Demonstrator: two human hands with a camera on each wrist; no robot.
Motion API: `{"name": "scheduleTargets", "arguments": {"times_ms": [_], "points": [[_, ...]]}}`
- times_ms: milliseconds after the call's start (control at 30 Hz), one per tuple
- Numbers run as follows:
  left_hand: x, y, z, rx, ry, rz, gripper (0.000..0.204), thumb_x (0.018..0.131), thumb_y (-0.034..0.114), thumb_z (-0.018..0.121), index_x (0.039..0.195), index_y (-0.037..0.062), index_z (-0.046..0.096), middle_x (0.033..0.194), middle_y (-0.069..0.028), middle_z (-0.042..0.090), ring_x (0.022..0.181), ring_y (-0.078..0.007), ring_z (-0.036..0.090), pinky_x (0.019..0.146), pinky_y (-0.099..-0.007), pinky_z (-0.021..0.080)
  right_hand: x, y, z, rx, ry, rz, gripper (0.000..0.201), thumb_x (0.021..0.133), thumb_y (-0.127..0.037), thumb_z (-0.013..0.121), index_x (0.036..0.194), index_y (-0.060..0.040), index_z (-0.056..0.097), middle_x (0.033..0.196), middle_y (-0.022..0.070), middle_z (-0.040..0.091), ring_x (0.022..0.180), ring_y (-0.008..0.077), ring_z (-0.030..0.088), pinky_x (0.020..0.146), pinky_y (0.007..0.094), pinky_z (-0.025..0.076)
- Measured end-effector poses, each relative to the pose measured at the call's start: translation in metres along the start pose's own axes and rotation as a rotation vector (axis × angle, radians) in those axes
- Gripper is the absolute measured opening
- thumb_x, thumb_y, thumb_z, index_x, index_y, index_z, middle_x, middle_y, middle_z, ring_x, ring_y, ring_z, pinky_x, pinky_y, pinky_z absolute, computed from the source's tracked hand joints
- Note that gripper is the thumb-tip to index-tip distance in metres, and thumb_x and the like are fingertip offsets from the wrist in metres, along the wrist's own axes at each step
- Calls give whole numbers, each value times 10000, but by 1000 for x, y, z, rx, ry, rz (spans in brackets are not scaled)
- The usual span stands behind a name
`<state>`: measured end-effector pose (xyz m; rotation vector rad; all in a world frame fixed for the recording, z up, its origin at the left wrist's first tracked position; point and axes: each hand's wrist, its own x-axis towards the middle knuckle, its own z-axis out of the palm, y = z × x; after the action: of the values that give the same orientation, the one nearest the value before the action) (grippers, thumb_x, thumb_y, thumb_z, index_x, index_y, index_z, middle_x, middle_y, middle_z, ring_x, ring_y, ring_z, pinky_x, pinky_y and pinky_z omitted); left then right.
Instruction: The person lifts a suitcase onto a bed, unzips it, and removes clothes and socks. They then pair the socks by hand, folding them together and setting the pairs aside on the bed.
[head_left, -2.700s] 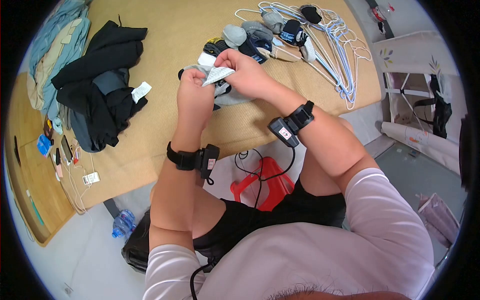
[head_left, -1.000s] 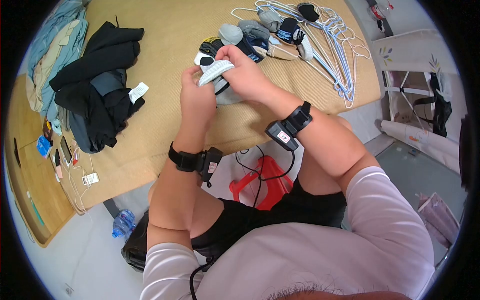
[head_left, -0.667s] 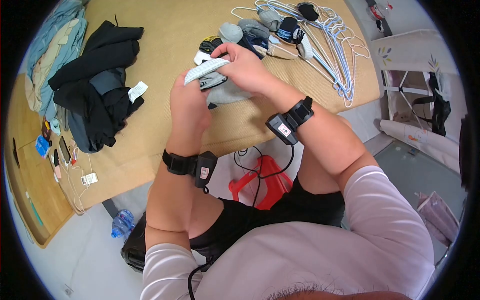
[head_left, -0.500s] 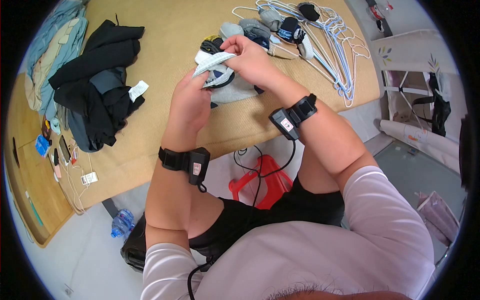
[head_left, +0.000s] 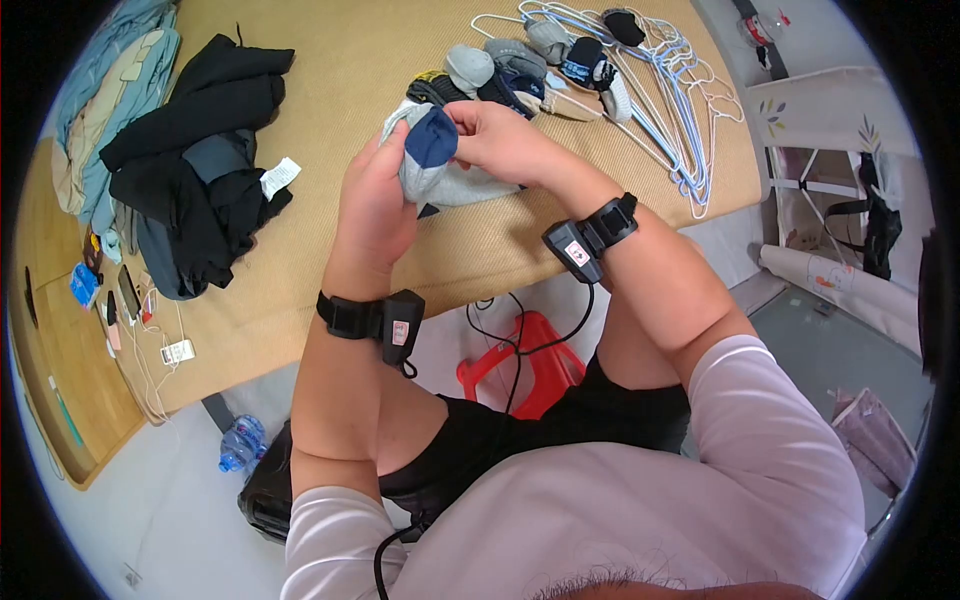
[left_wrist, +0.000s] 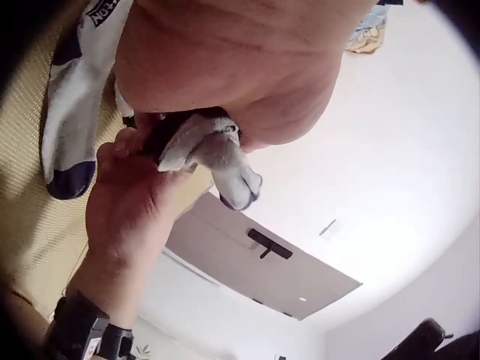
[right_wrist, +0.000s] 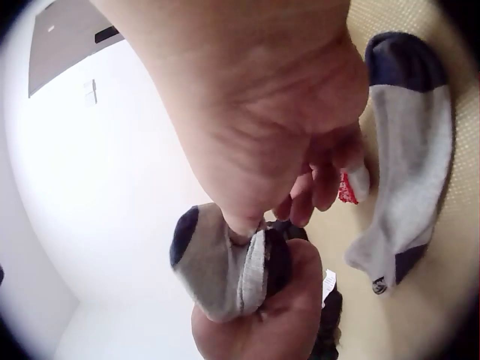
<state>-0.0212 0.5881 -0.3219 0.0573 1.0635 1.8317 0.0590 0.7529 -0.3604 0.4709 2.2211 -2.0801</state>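
Note:
My left hand (head_left: 375, 205) grips a light grey sock (head_left: 430, 140) with a navy patch, bunched up above the woven mat. At the sock's right edge my right hand (head_left: 500, 145) pinches the fabric. In the right wrist view the sock (right_wrist: 214, 262) shows a ribbed cuff and a navy end; the right thumb presses at the cuff while the left palm (right_wrist: 262, 330) cups it from below. A second grey sock (head_left: 470, 187) with navy ends lies flat on the mat under the hands, seen at length in the right wrist view.
Several balled socks (head_left: 468, 68) lie beyond the hands, beside a heap of white and blue hangers (head_left: 680, 100). Black clothes (head_left: 200, 150) with a white tag are on the left, cables and a white adapter (head_left: 178, 351) nearer the mat's edge. A red stool (head_left: 540, 370) stands below.
The sock's ribbed cuff, earlier stretched between both hands, has been folded over, and the navy patch now faces up. Both hands stay over the same spot.

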Motion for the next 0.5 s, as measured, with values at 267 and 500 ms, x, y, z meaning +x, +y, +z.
{"name": "scheduleTargets", "arguments": {"times_ms": [267,500], "points": [[0,3,2,293,115,140,332,1081,237,456,1263,-9,587,1152,-81,676,999,-157,648,909,-303,495,-2,-6,-1,49,236,-117,177,948,-204,659,921,-30,649,746,-24,615,644,64,540,597,235,448],[4,0,-2,494,122,252,312,1074,222,482,1250,-6,602,1094,-45,684,940,-108,627,849,-281,502,-12,-24,-4,249,87,-52,204,1012,-257,591,919,-82,638,811,-34,631,670,54,539,587,217,425]]}}
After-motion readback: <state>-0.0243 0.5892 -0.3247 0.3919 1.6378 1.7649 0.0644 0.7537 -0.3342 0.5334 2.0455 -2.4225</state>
